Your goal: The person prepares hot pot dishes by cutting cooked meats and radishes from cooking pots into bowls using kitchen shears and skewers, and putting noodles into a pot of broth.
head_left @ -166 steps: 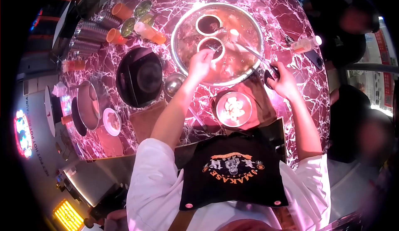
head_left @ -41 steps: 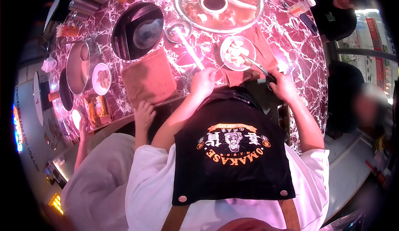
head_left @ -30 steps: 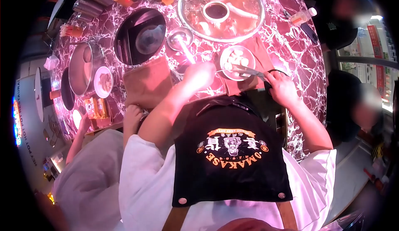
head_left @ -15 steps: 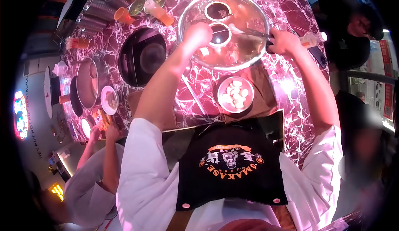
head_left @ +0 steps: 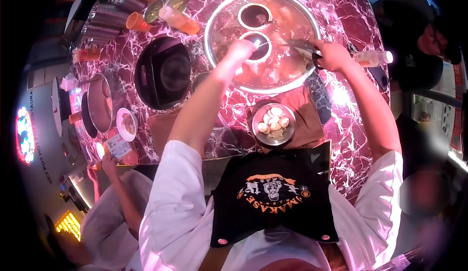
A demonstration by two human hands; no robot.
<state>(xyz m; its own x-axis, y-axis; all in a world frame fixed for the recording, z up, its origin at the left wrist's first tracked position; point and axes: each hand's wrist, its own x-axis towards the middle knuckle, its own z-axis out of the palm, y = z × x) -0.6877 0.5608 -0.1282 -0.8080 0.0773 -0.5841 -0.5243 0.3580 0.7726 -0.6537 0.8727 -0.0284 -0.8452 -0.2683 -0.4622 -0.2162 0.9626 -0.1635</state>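
Note:
Over the large round pot (head_left: 314, 25) of reddish broth, my left hand (head_left: 241, 51) is closed on a thin pick beside the lower of two round dark-filled cups (head_left: 262, 54). The other cup (head_left: 254, 16) stands just above it. My right hand (head_left: 333, 56), at the pot's right rim, grips black-handled scissors (head_left: 300, 44), their blades reaching over the broth. What lies between the blades is too blurred to tell. Below the pot, a metal bowl (head_left: 256, 125) holds several pale round pieces and a browner piece (head_left: 278, 134) on a brown cloth (head_left: 307, 117).
At left are a black hob (head_left: 146, 76), a steel pot (head_left: 100, 106), a plate of food (head_left: 127, 125) and orange cups (head_left: 138, 22). A bottle (head_left: 373, 58) and a phone (head_left: 379, 77) lie right. Another person's hands (head_left: 109, 164) hold a printed packet (head_left: 118, 145) at lower left.
Both hands have moved from the bowl up to the pot. A browner piece now shows in the bowl. The other person's packet has been lifted and turned.

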